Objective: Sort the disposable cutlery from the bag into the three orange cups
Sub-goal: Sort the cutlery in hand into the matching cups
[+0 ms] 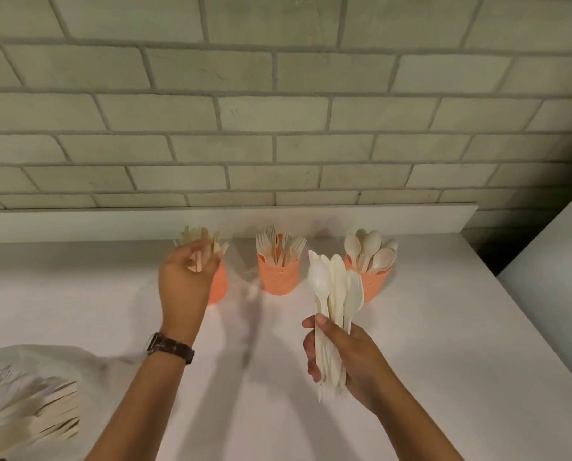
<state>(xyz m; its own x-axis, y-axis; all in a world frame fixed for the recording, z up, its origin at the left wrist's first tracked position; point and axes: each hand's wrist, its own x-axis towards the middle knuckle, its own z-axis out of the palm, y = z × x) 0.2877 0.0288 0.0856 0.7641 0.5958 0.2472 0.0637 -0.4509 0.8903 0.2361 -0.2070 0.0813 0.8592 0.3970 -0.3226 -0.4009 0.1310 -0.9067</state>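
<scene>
While the bag (28,404) is left nearest, a cutlery bundle (336,287) is gripped upright by the right hand (351,361); farther, the left hand (183,284) is curled over knives (198,237) in the left cup (218,287), grip unclear; forks (279,244) are kept in the middle cup (278,277), spoons (371,247) in the right cup (374,284).

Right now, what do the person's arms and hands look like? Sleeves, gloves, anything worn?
Left hand and right hand are bare: no gloves, no rings visible. Both forearms are bare, with no sleeves in view. The left wrist carries a watch on a dark brown strap with a silvery metal part at its edge. Nothing is worn on the right wrist.
</scene>
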